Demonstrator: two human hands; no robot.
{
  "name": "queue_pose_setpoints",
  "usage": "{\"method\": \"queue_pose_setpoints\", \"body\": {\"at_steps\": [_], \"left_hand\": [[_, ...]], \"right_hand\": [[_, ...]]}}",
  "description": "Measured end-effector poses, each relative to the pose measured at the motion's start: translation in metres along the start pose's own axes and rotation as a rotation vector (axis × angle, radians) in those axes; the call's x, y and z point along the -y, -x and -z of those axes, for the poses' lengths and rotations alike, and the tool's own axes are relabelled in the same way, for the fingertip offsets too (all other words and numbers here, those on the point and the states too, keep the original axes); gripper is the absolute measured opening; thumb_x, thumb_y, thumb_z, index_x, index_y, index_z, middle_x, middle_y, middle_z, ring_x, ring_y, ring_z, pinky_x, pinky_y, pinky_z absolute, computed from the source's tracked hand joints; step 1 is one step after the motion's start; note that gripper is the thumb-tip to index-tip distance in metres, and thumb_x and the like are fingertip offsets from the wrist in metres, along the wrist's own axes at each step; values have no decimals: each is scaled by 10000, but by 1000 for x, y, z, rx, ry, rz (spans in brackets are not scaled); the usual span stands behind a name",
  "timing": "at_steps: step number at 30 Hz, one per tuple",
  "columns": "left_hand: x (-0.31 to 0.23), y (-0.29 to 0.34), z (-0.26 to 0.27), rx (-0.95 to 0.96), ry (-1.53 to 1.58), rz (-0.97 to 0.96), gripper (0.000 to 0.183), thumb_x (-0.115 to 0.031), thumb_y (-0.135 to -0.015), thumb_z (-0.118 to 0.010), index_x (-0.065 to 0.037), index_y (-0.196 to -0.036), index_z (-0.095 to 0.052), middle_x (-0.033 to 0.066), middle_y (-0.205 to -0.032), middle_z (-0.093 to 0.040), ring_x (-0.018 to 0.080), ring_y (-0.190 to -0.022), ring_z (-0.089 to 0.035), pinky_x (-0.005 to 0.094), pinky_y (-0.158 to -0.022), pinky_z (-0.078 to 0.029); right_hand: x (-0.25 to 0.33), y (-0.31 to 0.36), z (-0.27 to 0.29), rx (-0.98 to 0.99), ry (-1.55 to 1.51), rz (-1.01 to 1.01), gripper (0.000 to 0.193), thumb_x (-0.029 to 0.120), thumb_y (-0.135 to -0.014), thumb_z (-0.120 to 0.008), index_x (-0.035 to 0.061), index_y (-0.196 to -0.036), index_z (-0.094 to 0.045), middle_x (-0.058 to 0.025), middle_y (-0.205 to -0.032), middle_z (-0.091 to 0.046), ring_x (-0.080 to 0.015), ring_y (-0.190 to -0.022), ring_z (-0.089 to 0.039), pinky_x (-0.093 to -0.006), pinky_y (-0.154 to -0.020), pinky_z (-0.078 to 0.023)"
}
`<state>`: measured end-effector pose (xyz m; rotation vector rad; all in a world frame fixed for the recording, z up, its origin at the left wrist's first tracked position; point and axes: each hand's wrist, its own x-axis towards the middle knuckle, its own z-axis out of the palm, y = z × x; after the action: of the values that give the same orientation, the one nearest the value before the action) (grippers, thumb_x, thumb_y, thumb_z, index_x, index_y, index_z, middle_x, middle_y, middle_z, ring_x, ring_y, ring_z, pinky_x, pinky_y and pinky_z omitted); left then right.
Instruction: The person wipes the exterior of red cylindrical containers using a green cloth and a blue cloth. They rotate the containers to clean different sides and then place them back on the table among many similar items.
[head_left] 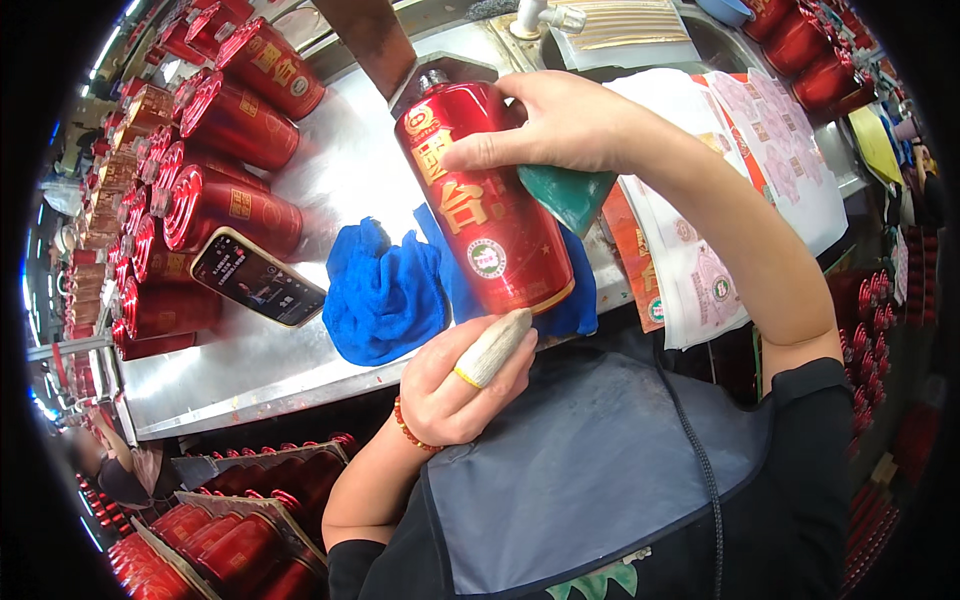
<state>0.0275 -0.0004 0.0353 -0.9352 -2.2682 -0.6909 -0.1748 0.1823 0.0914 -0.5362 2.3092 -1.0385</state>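
Red bottle [500, 230] lay lengthwise before the person over a blue cloth [580, 300] at the edge of the metal table [260, 385], its base toward the body and its neck pointing away, close to a dark angular fixture [452, 68]. The right hand [560, 125] grasped it near the shoulder, spread only about as wide as the bottle, with the thumb laid across the printed face and the fingers around the right side. A green flat piece [568, 195] showed below that palm, beside the bottle; whether the hand also held it could not be told. The left hand [465, 380] was curled at the base, one finger wearing a pale cover [495, 350] whose tip met or nearly met the bottom rim; whether its fingers gripped anything was hidden. A bunched blue cloth [385, 290] lay just left of the bottle, near a phone [262, 278].
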Motion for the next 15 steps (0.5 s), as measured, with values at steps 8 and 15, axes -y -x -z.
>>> {"method": "queue_pose_setpoints", "body": {"at_steps": [8, 15], "left_hand": [[-3, -3, 1, 8, 20, 36, 297, 23, -746, -804, -28, -1038, -777, 117, -1104, -749, 255, -1014, -711, 340, -853, -614], [-4, -2, 2, 12, 6, 39, 290, 29, -741, -798, -27, -1026, -778, 112, -1091, -752, 254, -1014, -710, 337, -857, -615]], "right_hand": [[-53, -15, -12, 164, -607, 94, 922, 568, -701, -899, -63, -1304, -602, -82, -953, -718, -113, -707, -683, -247, -605, -562], [-22, -2, 1, 86, -181, 101, 1108, 758, -674, -811, -47, -1387, -545, -242, -1220, -675, -285, -1082, -701, -365, -912, -571]]}}
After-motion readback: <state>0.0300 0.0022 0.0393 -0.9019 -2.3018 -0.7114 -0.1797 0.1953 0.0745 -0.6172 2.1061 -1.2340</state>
